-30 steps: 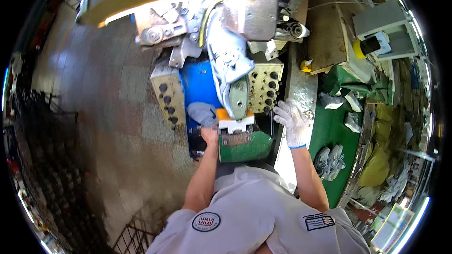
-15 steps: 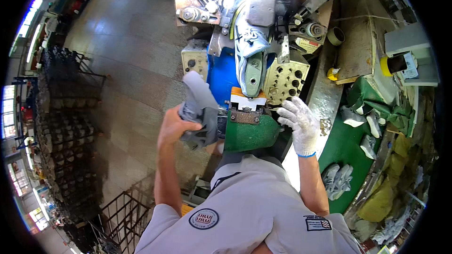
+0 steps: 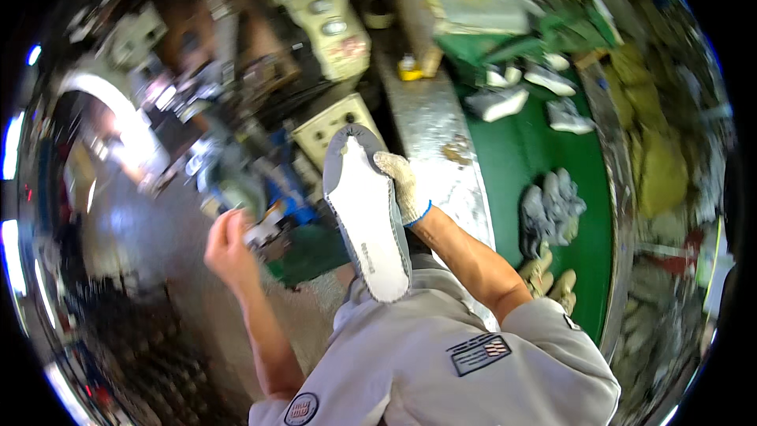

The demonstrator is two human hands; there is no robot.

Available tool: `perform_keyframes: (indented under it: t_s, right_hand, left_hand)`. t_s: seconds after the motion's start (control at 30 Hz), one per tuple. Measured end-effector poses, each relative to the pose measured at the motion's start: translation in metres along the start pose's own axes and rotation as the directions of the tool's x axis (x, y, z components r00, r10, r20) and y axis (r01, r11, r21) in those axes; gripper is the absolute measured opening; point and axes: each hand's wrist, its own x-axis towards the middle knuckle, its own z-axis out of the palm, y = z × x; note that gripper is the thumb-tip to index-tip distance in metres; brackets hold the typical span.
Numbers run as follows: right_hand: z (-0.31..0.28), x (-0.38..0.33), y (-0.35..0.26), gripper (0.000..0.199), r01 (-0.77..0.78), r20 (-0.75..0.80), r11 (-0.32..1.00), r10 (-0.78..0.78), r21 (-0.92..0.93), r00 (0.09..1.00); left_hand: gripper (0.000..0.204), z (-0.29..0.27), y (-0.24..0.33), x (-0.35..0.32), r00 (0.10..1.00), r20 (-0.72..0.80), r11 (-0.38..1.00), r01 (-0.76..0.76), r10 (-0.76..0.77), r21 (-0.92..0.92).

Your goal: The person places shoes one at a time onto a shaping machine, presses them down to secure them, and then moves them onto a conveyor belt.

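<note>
My right hand [image 3: 401, 184], in a white knit glove with a blue cuff, is closed on the edge of a grey shoe upper [image 3: 344, 159]. The upper is held upside down before my waist, toe pointing away from me. Its white insole board [image 3: 366, 217] faces up, with the grey edge running around it. To the left, my bare left hand [image 3: 232, 248] is raised near the blurred shoe machine [image 3: 240, 189]. Motion blur hides whether its fingers hold anything. The machine's green curved front [image 3: 311, 256] lies between that hand and the upper.
A metal ledge [image 3: 438, 130] runs along my right side. Beyond it, a green table [image 3: 505, 189] carries several grey shoes [image 3: 498, 102], grey uppers [image 3: 550, 207] and beige gloves [image 3: 540, 272]. A small yellow bottle [image 3: 409, 69] stands near the wooden cabinet. Control boxes [image 3: 331, 126] are ahead.
My view has swung to the right. The grey upper seen in my left hand is gone from it, and my gloved right hand, empty before, now grips a grey upper with its white underside up.
</note>
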Motion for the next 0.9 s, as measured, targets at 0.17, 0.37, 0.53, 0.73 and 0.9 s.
perform_keyframes:
  t_s: [0.17, 0.37, 0.53, 0.73, 0.9]
  right_hand:
    - [-0.179, -0.033, -0.107, 0.052, -0.116, -0.414, 0.744, -0.229, -0.658, 0.881]
    - [-0.37, -0.073, -0.24, 0.077, -0.726, -0.682, 0.014, -0.356, -0.687, 0.639]
    - [-0.399, 0.005, -0.262, 0.112, -0.762, -0.738, 0.21, -0.497, -0.612, 0.456]
    - [-0.434, 0.144, -0.247, 0.142, -0.413, -0.92, 0.826, -0.38, -0.384, 0.095]
    - [-0.435, 0.106, -0.231, 0.128, -0.204, -0.84, 0.819, -0.492, -0.536, 0.229]
  left_hand:
    - [0.056, 0.004, -0.028, 0.037, 0.984, -0.163, 0.989, -0.055, 0.077, 0.135]
    - [0.062, 0.065, -0.055, 0.067, 0.992, -0.125, 0.885, 0.048, 0.012, 0.462]
    - [0.051, 0.05, -0.073, 0.081, 0.988, -0.124, 0.914, 0.136, -0.095, 0.383]
    - [0.046, -0.024, -0.141, 0.079, 0.974, 0.211, 0.996, 0.08, -0.084, 0.03]
    - [0.016, -0.072, -0.142, 0.027, 0.852, 0.278, 0.886, 0.371, -0.443, 0.277]
